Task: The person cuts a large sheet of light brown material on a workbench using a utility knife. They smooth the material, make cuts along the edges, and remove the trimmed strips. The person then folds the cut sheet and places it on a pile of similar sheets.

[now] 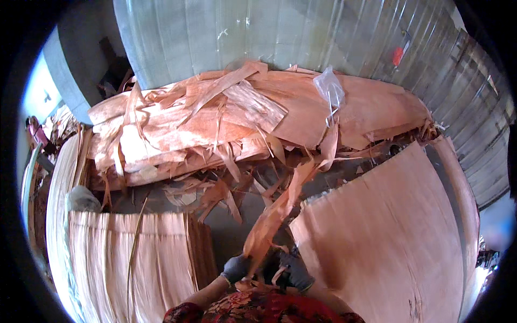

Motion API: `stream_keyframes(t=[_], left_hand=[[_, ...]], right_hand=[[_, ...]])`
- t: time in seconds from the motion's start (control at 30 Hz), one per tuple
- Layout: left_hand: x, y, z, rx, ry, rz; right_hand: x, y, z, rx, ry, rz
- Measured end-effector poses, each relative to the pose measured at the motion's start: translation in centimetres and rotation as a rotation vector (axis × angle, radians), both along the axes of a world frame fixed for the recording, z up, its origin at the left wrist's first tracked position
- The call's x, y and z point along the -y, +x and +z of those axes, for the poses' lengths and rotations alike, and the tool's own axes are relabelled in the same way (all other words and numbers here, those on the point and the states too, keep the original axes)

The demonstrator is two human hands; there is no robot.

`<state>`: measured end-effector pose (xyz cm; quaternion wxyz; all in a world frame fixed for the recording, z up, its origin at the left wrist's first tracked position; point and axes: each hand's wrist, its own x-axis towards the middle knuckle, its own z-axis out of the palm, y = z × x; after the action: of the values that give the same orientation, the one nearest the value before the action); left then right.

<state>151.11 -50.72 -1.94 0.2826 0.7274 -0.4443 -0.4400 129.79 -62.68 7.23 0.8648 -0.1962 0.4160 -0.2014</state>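
Note:
Close to my body, my left hand (236,269), in a grey glove, is closed on the lower end of a long torn strip of wood veneer (277,215). The strip slants up and away to the right, with a ragged far tip. Beside it, my right hand (296,272), in a darker glove, has its fingers curled around a narrow veneer scrap (278,275). Whether that scrap belongs to the long strip cannot be made out. To my right lies a stack of veneer sheets (382,231); another veneer stack (129,264) is on my left.
A long heap of loose veneer sheets (188,124) spans the far side, with a clear plastic bag (329,90) on top. Torn scraps (221,196) litter the floor before it. Behind rises a corrugated wall (226,43). A greyish bundle (83,199) sits behind the left stack.

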Motion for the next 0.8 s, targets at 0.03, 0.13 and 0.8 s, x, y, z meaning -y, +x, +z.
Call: stream_keyframes(t=[0.03,0.13,0.8], left_hand=[[0.7,2.2,-0.2,0.242,-0.088,-0.042],[1.4,9.3,-0.7,0.481,0.115,0.27],[17.1,46.3,-7.4,0.612,0.692,0.323]], right_hand=[[2.9,0.5,-1.8,0.007,0.04,-0.089],[10.0,2.7,-3.3,-0.107,-0.06,-0.221],[47.4,14.6,-3.2,-0.827,-0.805,-0.182]])
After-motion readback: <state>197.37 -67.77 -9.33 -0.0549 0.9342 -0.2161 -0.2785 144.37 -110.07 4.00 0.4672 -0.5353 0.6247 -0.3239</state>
